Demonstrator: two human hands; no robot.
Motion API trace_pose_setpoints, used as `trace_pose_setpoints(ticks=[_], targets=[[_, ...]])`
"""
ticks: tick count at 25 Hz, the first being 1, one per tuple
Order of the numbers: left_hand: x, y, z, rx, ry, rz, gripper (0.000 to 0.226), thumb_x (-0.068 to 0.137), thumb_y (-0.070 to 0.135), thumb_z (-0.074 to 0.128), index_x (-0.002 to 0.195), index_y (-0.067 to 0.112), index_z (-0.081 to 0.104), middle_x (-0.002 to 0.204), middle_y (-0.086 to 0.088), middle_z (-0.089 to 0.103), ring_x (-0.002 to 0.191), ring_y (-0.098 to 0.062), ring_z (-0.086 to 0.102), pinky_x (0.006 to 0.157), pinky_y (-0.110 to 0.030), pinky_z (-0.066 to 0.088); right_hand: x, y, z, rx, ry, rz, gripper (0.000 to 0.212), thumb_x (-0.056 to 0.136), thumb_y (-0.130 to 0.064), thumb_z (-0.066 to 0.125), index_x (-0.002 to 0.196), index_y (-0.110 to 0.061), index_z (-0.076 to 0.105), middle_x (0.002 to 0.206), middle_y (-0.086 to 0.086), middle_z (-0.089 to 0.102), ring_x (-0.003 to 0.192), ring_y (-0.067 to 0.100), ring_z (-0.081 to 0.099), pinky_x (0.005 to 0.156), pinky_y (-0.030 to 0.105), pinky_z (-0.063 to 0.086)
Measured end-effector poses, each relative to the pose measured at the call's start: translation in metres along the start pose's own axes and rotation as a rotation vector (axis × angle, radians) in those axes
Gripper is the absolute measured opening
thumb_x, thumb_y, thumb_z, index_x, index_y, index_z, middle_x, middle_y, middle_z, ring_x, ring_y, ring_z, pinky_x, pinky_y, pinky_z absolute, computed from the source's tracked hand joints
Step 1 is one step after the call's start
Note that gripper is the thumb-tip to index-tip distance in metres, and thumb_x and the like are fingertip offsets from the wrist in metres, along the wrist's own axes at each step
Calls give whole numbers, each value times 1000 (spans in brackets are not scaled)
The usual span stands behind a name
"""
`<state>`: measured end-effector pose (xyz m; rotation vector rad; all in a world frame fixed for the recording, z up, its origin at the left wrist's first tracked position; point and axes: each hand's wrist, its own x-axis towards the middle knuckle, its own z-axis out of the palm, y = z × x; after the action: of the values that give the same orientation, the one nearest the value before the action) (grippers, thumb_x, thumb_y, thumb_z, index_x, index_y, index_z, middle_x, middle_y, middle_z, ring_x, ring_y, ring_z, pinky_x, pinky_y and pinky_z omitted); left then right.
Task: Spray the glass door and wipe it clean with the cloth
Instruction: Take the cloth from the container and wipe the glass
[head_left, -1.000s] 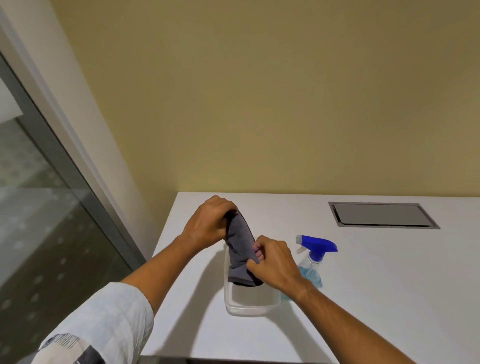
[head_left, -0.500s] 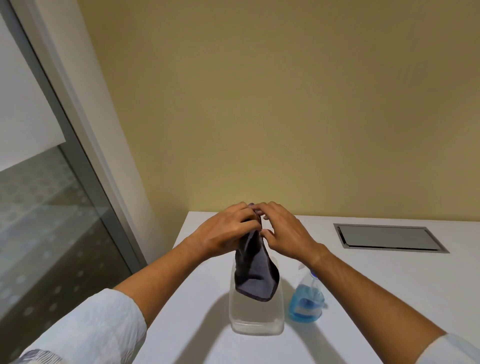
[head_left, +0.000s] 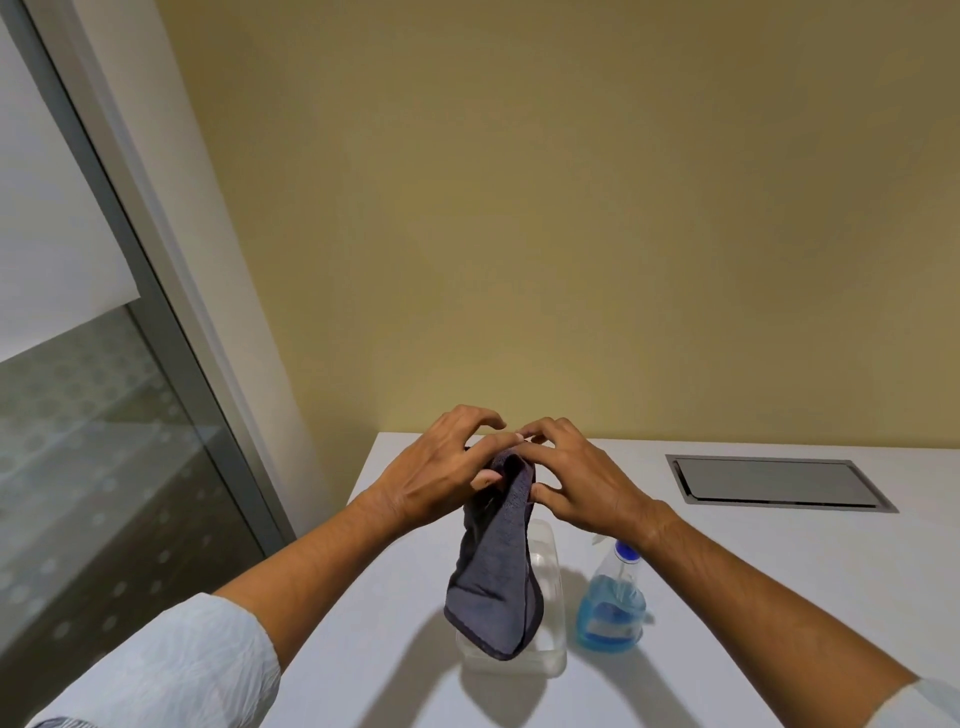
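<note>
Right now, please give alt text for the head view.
Both hands, left hand and right hand, hold up a grey cloth over a clear container on a white table, beside a blue spray bottle.

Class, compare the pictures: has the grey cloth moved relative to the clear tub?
Yes. The cloth has risen: earlier its lower end sat inside the tub; now it hangs above it, held by both hands.

The cloth (head_left: 496, 577) is dark grey, nappy fabric with a stitched hem. Beneath it sits a clear plastic tub (head_left: 551, 613); at its 3 o'clock, a translucent plastic spray bottle (head_left: 612, 608). The white worktop (head_left: 779, 597) looks smooth and matt, its inset hatch (head_left: 774, 480) brushed metal.
</note>
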<state>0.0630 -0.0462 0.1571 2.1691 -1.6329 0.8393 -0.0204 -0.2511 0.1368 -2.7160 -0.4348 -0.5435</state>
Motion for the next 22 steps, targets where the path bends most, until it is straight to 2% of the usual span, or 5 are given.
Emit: trace_pose_setpoints(ticks=[5, 9, 14, 19, 22], targets=[[-2, -4, 1, -52, -67, -71, 58, 89, 56, 50, 130, 14, 45, 114, -14, 59, 100, -26, 57, 82, -39, 54, -1, 2, -5, -86, 42, -53, 25, 82, -25, 69, 106, -21, 61, 119, 1, 56, 105, 20, 50, 76, 40, 53], [-1, -7, -1, -33, -193, -21, 54, 87, 49, 56, 129, 15, 48, 120, -9, 59, 106, -24, 57, 86, -40, 52, 0, -1, -14, -152, 59, -131, 27, 77, -24, 78, 98, -23, 61, 112, -1, 60, 98, 21, 53, 72, 35, 50], [5, -6, -3, -75, -256, -72, 47, 85, 53, 52, 109, 14, 61, 99, -2, 62, 85, -19, 58, 75, -37, 52, -2, 1, -22, -183, 72, -177, 27, 75, -22, 78, 95, -23, 59, 104, -5, 66, 97, 21, 56, 73, 37, 49], [9, -6, -4, -149, -315, -154, 54, 82, 60, 54, 107, 13, 62, 97, -1, 61, 86, -16, 55, 74, -33, 50, -6, -1, -29, -187, 86, -203, 18, 78, -25, 72, 91, -22, 60, 85, -7, 64, 87, 21, 56, 70, 37, 48], [11, 0, -7, -178, -334, -167, 49, 81, 58, 57, 100, 13, 62, 90, 0, 63, 77, -14, 54, 70, -32, 49, -8, -2, -34, -194, 73, -212, 21, 76, -24, 76, 90, -22, 60, 82, -5, 63, 83, 22, 56, 69, 35, 46]])
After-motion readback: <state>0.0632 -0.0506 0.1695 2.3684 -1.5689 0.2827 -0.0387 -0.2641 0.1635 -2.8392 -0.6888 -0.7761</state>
